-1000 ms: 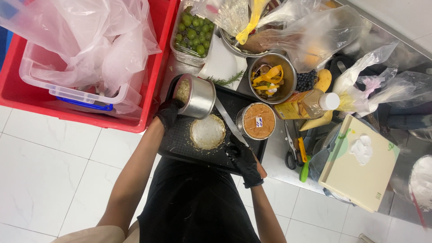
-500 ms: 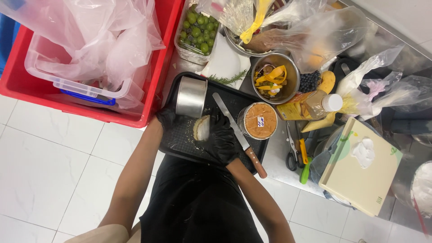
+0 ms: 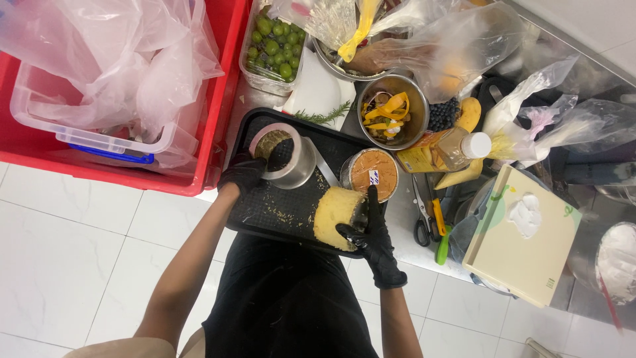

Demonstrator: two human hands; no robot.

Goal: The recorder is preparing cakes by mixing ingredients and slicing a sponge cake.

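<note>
Both my hands wear black gloves. My left hand (image 3: 244,174) grips a round metal cake tin (image 3: 291,166) tilted at the back left of a black tray (image 3: 278,213); dark crumbs cling inside the tin. My right hand (image 3: 371,232) holds a round yellow sponge cake (image 3: 333,216) turned on its side at the tray's front right edge, fingers pressed on its top face. Crumbs are scattered over the tray. A knife blade (image 3: 324,171) lies partly hidden behind the tin.
A round tub with an orange-brown lid (image 3: 374,174) stands beside the cake. Behind are a metal bowl of peelings (image 3: 392,113), a tub of green fruit (image 3: 271,43) and plastic bags. A red crate (image 3: 222,99) is left; scissors (image 3: 421,222), a bottle (image 3: 464,147) and a cream box (image 3: 523,238) right.
The cake has come off the tray's middle and now sits on its side in my right hand, nearer the front right. My left hand has taken the tin and tilted it.
</note>
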